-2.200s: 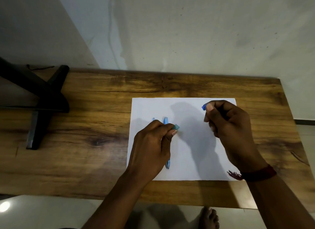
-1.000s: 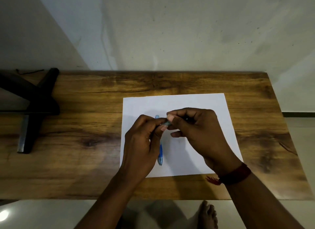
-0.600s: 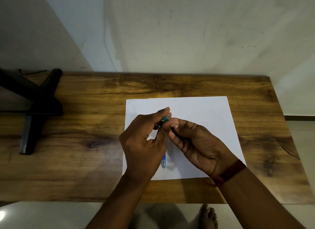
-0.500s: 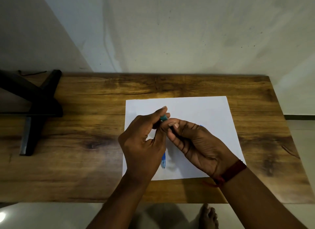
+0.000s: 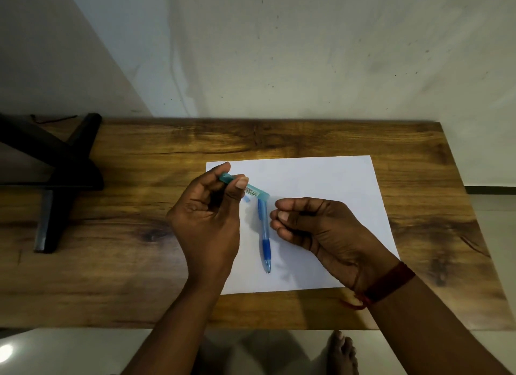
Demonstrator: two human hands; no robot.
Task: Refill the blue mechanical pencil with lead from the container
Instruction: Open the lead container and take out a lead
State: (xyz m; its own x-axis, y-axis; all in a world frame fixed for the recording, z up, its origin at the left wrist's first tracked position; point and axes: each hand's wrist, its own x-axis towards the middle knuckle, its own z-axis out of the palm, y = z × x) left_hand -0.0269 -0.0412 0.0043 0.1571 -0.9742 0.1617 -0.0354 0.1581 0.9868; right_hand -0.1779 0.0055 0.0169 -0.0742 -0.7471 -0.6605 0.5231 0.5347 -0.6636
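Note:
My left hand holds a teal lead container between thumb and fingers, tilted with its free end pointing right and down. The blue mechanical pencil lies on a white sheet of paper, tip toward me, its top end just under the container's end. A small blue piece lies on the paper beside the pencil's top. My right hand hovers just right of the pencil with its fingers curled closed; whether it holds anything is hidden.
The paper rests on a wooden table against a pale wall. A black stand sits at the table's left end. A bare foot shows on the floor below the near edge.
My hands have come apart: the right hand drew back to the right, and the left hand turned the container so its end points over the pencil, which now lies uncovered on the paper.

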